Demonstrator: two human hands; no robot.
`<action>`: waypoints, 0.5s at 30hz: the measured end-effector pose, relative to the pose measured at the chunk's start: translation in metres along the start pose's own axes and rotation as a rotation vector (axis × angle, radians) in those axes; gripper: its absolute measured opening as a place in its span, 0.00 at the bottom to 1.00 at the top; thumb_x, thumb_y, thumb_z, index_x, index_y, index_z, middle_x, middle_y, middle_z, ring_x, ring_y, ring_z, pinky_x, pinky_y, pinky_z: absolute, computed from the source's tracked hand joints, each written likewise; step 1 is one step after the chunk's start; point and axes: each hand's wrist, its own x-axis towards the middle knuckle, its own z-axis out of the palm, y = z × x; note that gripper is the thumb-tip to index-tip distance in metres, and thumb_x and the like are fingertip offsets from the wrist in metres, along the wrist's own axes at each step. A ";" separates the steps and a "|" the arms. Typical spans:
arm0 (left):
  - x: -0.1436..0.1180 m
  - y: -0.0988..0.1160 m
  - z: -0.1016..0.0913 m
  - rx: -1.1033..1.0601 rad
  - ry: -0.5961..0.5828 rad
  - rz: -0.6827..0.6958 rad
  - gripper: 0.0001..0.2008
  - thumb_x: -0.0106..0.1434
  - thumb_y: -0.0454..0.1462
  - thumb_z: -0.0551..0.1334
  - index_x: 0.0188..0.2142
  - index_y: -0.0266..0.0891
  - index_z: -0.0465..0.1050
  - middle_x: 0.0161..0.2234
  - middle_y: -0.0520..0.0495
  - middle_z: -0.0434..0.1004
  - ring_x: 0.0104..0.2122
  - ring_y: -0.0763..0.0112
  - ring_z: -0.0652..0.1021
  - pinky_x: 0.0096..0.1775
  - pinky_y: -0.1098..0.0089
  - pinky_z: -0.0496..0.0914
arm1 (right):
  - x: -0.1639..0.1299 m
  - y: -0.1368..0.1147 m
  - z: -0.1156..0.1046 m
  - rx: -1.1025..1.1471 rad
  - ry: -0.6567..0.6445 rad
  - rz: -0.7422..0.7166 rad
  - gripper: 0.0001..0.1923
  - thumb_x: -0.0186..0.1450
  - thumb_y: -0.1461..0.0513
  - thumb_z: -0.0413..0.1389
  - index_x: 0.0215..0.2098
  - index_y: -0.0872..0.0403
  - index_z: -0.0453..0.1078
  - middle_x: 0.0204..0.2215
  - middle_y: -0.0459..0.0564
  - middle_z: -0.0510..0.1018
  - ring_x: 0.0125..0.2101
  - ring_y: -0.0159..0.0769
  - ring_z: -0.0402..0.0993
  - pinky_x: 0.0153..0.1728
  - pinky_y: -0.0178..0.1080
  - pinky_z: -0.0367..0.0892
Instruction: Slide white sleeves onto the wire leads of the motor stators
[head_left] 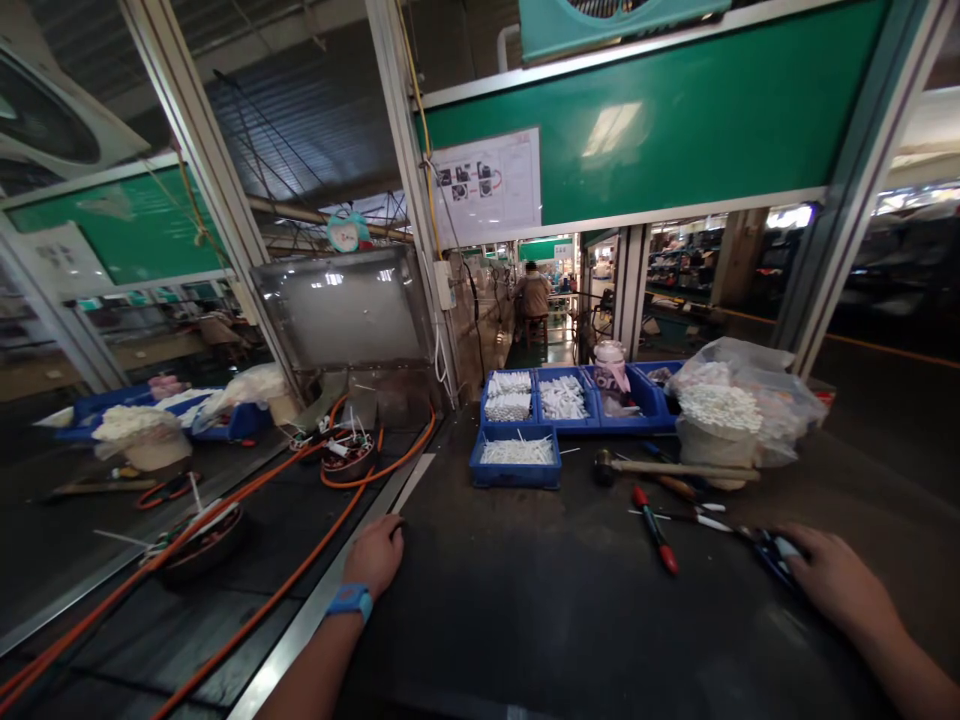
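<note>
The dark bench (570, 610) spans the view. The left hand (377, 553), fingers curled under, rests on its left edge, holding nothing visible. The right hand (832, 575) lies on blue-handled scissors (772, 553), fingers draped over the handles, blades pointing left; whether it grips them I cannot tell.

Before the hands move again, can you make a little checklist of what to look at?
1. Left hand resting on the dark table near the metal rail: ok.
2. Left hand holding anything: cannot tell.
3. Right hand on the blue-handled tool: ok.
4. Whether it grips that tool: cannot tell.
5. Red screwdriver lying apart from both hands: ok.
6. Orange cables away from the hands: ok.
</note>
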 end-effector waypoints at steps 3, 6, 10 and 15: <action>0.000 0.000 0.001 -0.003 0.003 -0.009 0.17 0.61 0.36 0.50 0.44 0.38 0.74 0.48 0.46 0.75 0.46 0.64 0.74 0.50 0.68 0.65 | 0.000 -0.002 -0.003 -0.009 -0.023 -0.004 0.25 0.54 0.55 0.45 0.43 0.56 0.74 0.43 0.54 0.77 0.44 0.49 0.70 0.46 0.47 0.65; 0.000 0.000 0.001 -0.006 -0.004 -0.017 0.17 0.61 0.36 0.50 0.44 0.39 0.73 0.47 0.46 0.75 0.46 0.65 0.74 0.49 0.69 0.66 | 0.000 -0.002 -0.005 -0.012 -0.027 -0.008 0.25 0.53 0.57 0.45 0.43 0.56 0.74 0.42 0.53 0.77 0.44 0.49 0.70 0.46 0.47 0.65; 0.000 0.000 0.001 -0.007 -0.018 -0.019 0.17 0.61 0.35 0.50 0.44 0.38 0.73 0.46 0.46 0.75 0.45 0.65 0.74 0.50 0.69 0.66 | -0.001 -0.003 -0.005 -0.007 -0.027 -0.018 0.24 0.54 0.57 0.45 0.43 0.54 0.74 0.42 0.52 0.77 0.44 0.48 0.70 0.46 0.47 0.66; 0.000 -0.001 0.002 -0.005 -0.021 -0.020 0.17 0.61 0.35 0.50 0.44 0.38 0.73 0.47 0.46 0.75 0.47 0.65 0.74 0.51 0.68 0.65 | -0.001 -0.004 -0.005 -0.017 -0.020 0.001 0.23 0.52 0.58 0.46 0.41 0.54 0.75 0.41 0.52 0.78 0.44 0.49 0.71 0.43 0.46 0.67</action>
